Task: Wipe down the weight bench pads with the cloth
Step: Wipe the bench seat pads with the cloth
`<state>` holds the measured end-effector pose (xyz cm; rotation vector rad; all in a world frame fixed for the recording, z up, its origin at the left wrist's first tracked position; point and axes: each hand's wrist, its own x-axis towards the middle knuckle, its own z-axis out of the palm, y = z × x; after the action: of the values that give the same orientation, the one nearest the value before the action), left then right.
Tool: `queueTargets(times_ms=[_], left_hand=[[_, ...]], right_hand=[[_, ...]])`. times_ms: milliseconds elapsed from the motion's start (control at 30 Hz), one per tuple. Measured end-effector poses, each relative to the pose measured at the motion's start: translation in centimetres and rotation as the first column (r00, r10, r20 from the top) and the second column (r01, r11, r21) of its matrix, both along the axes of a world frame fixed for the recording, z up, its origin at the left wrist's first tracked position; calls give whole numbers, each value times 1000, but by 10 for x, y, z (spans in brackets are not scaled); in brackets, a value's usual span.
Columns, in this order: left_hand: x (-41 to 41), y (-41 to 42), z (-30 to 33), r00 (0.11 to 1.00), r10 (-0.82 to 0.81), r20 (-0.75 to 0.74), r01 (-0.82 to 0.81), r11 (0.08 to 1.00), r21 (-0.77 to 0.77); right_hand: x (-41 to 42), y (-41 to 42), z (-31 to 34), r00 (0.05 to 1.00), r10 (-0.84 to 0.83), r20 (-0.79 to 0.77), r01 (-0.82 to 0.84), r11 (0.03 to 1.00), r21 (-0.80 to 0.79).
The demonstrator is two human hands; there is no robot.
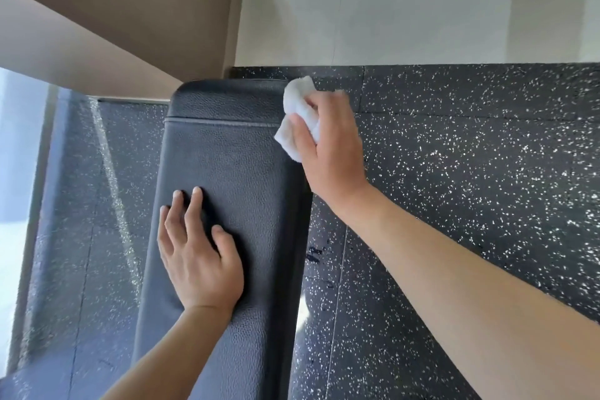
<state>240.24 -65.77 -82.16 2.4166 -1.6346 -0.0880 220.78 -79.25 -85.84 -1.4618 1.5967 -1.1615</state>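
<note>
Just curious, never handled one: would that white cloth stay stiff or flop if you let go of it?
Probably floppy: the white cloth bunches and folds in the right hand, a corner drooping over the bench pad edge. Likely light too, since a few fingers hold it.

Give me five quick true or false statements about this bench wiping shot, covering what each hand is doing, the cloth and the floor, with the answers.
1. The right hand grips a white cloth. True.
2. The cloth is at the near end of the bench pad, close to the person. False: it is at the pad's right edge, near the far end.
3. The left hand rests flat on the pad, fingers spread. True.
4. The left hand holds a spray bottle. False: it holds nothing.
5. The floor is bare light wood. False: it is black with white speckles.
</note>
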Motion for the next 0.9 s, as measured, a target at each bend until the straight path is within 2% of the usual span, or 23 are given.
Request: queueTargets(times_ms=[167,500,700,900], left_hand=[[2,-1,-2,1000,-21,16,21,1000,-8],[5,1,-4,1000,-25,6,25,999,-24],[3,6,1,998,-3,-67,0,999,-37],[11,20,4,989,-63,-132,65,998,12]], right_hand=[[4,-41,5,993,-72,91,68,996,53],[23,24,5,978,-189,91,182,980,83],[46,118,6,971,-194,139,183,979,90],[83,280,6,986,-116,117,106,990,92]])
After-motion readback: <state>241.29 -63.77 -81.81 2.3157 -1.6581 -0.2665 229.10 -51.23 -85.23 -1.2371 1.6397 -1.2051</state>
